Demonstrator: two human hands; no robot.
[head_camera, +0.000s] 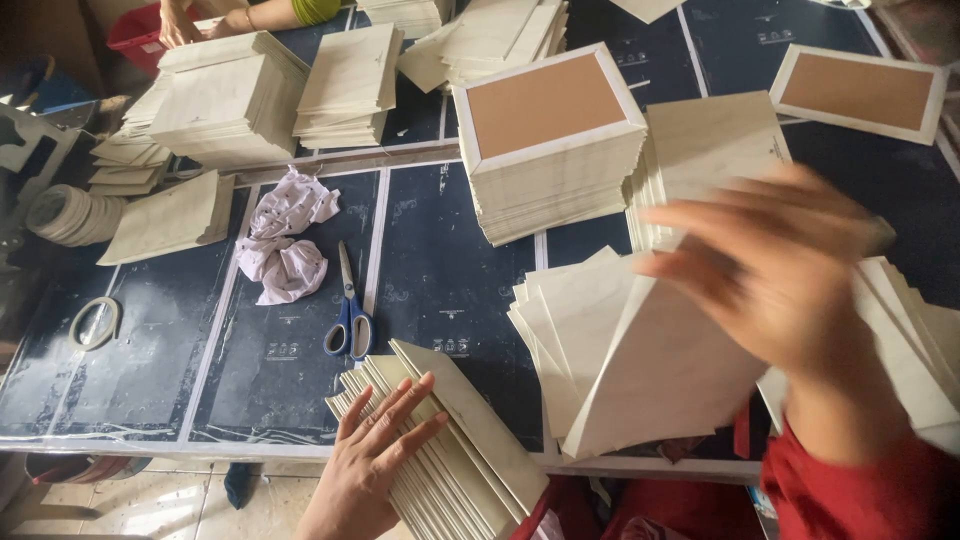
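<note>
Fanned cream cardboard sheets (450, 450) are standing on edge under the left hand (375, 455), whose spread fingers are pressing flat to steady them. Right hand (770, 270), blurred and open-fingered, is gripping one cream sheet (655, 380) over the loose pile (565, 310) beneath.

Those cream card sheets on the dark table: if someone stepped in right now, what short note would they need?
Left hand: flat, fingers spread, on the fanned row of cream sheets at the near table edge.
Right hand: blurred in motion over a loose cream sheet; grip unclear.
Nearby: tall stack of brown-faced boards, more cream piles behind it, scissors, crumpled paper.
Done: many sheets stand stacked.
Left: the loose fan under the right hand is unsorted.
</note>
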